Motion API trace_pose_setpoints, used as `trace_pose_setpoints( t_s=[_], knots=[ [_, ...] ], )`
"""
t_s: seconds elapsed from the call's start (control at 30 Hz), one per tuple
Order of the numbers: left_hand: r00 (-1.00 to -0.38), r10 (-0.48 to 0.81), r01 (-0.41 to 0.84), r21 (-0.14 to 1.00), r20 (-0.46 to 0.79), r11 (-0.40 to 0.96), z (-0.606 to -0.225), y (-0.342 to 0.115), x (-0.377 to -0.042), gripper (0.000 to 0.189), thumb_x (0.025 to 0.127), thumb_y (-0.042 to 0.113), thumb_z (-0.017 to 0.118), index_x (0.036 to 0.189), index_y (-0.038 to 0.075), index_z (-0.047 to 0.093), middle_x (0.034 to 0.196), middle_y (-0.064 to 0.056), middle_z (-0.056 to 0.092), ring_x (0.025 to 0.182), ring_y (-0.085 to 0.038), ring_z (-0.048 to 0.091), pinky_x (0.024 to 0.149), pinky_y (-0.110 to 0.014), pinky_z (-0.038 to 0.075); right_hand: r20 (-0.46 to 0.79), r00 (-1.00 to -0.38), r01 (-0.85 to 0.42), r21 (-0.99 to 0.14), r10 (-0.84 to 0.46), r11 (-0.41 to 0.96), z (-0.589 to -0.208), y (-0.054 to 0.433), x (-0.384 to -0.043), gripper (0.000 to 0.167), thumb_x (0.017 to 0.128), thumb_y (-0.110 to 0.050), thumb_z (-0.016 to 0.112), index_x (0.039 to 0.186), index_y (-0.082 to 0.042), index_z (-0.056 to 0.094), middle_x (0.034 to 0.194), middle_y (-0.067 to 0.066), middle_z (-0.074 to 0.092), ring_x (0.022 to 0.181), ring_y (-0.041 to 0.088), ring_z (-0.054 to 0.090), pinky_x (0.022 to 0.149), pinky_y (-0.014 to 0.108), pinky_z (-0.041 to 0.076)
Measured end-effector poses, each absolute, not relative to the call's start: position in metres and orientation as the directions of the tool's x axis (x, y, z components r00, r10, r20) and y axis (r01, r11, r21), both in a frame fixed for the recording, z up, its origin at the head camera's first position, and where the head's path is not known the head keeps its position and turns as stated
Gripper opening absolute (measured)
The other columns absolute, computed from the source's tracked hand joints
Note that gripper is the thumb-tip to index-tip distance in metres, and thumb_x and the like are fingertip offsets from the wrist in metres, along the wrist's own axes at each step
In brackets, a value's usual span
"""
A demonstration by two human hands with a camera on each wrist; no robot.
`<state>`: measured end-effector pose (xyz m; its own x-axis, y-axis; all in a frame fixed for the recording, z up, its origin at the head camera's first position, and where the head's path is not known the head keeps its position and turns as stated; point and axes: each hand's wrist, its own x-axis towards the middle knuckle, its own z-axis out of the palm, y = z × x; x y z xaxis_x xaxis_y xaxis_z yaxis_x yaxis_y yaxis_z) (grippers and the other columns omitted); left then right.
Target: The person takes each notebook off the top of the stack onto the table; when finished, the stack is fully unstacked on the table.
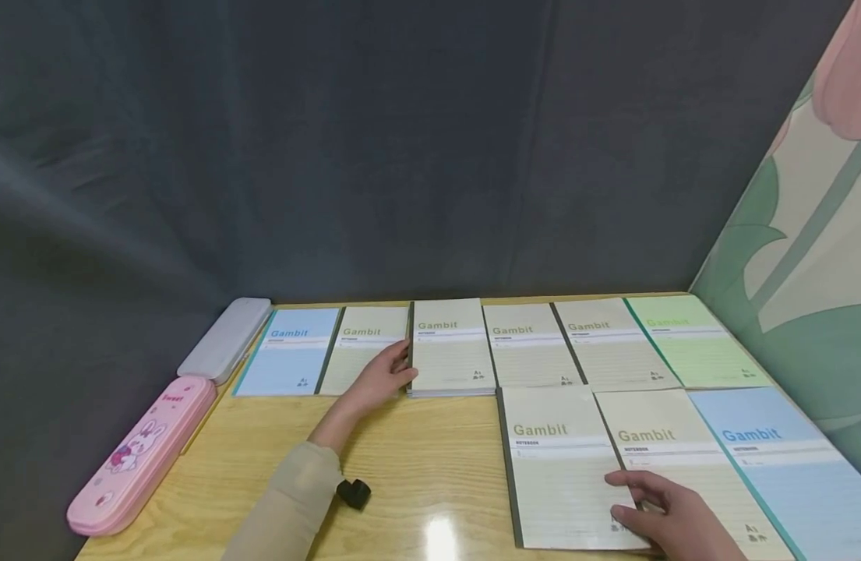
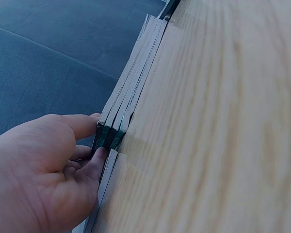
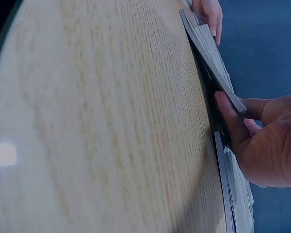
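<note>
In the head view, my left hand [image 1: 384,379] is at the dark spine side of a stack of cream Gambit notebooks [image 1: 449,354] in the back row. The left wrist view shows its thumb and fingers gripping the corner of that stack [image 2: 131,73], whose page edges face the camera. My right hand [image 1: 672,510] pinches the lower right corner of a cream notebook [image 1: 559,483] in the front row. In the right wrist view, the thumb is under this notebook [image 3: 218,73] and the fingers are above it, with its near end tilted up off the table.
Along the back row lie a blue notebook [image 1: 290,351], more cream ones and a green notebook [image 1: 689,335]. Another cream notebook [image 1: 672,425] and a blue notebook [image 1: 788,460] are at front right. A pink pencil case [image 1: 146,460] and white case [image 1: 227,335] line the left edge.
</note>
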<state>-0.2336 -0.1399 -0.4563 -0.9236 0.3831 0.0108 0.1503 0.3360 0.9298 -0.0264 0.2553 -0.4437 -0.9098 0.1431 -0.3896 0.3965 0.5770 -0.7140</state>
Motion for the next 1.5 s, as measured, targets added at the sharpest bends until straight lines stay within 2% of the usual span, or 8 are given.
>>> trace_pose_setpoints(
  t_s=[0.13,0.37,0.63,0.77,1.1,1.2,1.33,1.5],
  knots=[
    [-0.927,0.374,0.148,0.928,0.011,0.341,-0.456,-0.140,-0.233,0.067,0.103,0.008,0.060,0.159,-0.002,0.025,0.157,-0.024,0.034,0.143,-0.035,0.038,0.112,-0.043,0.040,-0.411,-0.901,0.412,-0.713,0.138,0.568,-0.447,0.259,-0.026,0.054,0.081,-0.034,0.085,0.127,-0.010,0.070,0.119,0.019,0.066,0.094,0.024,0.057,0.076,0.035,0.054],
    [-0.930,0.369,0.145,0.931,0.011,0.336,-0.457,-0.140,-0.234,0.067,0.103,0.008,0.061,0.159,-0.001,0.025,0.157,-0.024,0.034,0.143,-0.035,0.037,0.113,-0.043,0.039,-0.414,-0.902,0.397,-0.692,0.120,0.603,-0.449,0.265,-0.025,0.056,0.079,-0.037,0.086,0.126,-0.010,0.070,0.120,0.019,0.066,0.100,0.025,0.059,0.085,0.041,0.054],
    [-0.926,0.377,0.142,0.935,0.010,0.326,-0.457,-0.139,-0.238,0.067,0.103,0.004,0.059,0.158,-0.006,0.022,0.158,-0.028,0.029,0.145,-0.039,0.033,0.114,-0.048,0.037,-0.411,-0.903,0.398,-0.690,0.125,0.605,-0.447,0.265,-0.021,0.054,0.080,-0.033,0.087,0.125,-0.008,0.070,0.106,0.007,0.064,0.087,0.021,0.053,0.070,0.030,0.046],
    [-0.926,0.377,0.138,0.936,0.006,0.323,-0.455,-0.138,-0.237,0.067,0.103,0.002,0.058,0.157,-0.008,0.020,0.158,-0.029,0.028,0.144,-0.041,0.033,0.113,-0.049,0.037,-0.396,-0.910,0.378,-0.677,0.120,0.632,-0.444,0.262,-0.021,0.050,0.082,-0.031,0.085,0.123,-0.007,0.071,0.099,0.002,0.063,0.080,0.019,0.053,0.067,0.031,0.044],
    [-0.922,0.387,0.148,0.936,0.014,0.319,-0.453,-0.138,-0.233,0.067,0.103,0.009,0.060,0.160,0.001,0.024,0.159,-0.024,0.030,0.144,-0.037,0.035,0.113,-0.045,0.039,-0.418,-0.905,0.332,-0.562,0.086,0.758,-0.410,0.262,-0.021,0.035,0.092,-0.035,0.074,0.114,-0.007,0.071,0.103,0.013,0.073,0.085,0.021,0.067,0.072,0.040,0.059],
    [-0.922,0.388,0.146,0.935,0.010,0.323,-0.452,-0.138,-0.233,0.067,0.104,0.009,0.059,0.160,0.001,0.023,0.160,-0.024,0.030,0.145,-0.036,0.035,0.113,-0.044,0.039,-0.366,-0.929,0.260,-0.550,0.050,0.794,-0.394,0.265,-0.022,0.035,0.097,-0.037,0.069,0.116,-0.008,0.070,0.105,0.014,0.073,0.082,0.022,0.070,0.070,0.039,0.059],
    [-0.926,0.377,0.138,0.932,0.001,0.336,-0.454,-0.140,-0.233,0.067,0.104,0.009,0.059,0.160,0.000,0.023,0.159,-0.024,0.031,0.144,-0.036,0.036,0.112,-0.043,0.040,-0.178,-0.983,0.065,-0.533,-0.036,0.844,-0.378,0.268,-0.030,0.032,0.100,-0.039,0.065,0.116,-0.013,0.072,0.113,0.009,0.072,0.092,0.027,0.071,0.077,0.044,0.058],
    [-0.926,0.378,0.129,0.931,-0.011,0.343,-0.457,-0.140,-0.232,0.067,0.103,0.009,0.059,0.159,0.000,0.023,0.159,-0.023,0.031,0.144,-0.035,0.037,0.112,-0.041,0.040,0.002,-0.994,-0.090,-0.573,-0.108,0.814,-0.378,0.258,-0.054,0.021,0.098,-0.034,0.069,0.109,-0.017,0.075,0.110,-0.002,0.073,0.101,0.027,0.071,0.077,0.035,0.057]
  ],
)
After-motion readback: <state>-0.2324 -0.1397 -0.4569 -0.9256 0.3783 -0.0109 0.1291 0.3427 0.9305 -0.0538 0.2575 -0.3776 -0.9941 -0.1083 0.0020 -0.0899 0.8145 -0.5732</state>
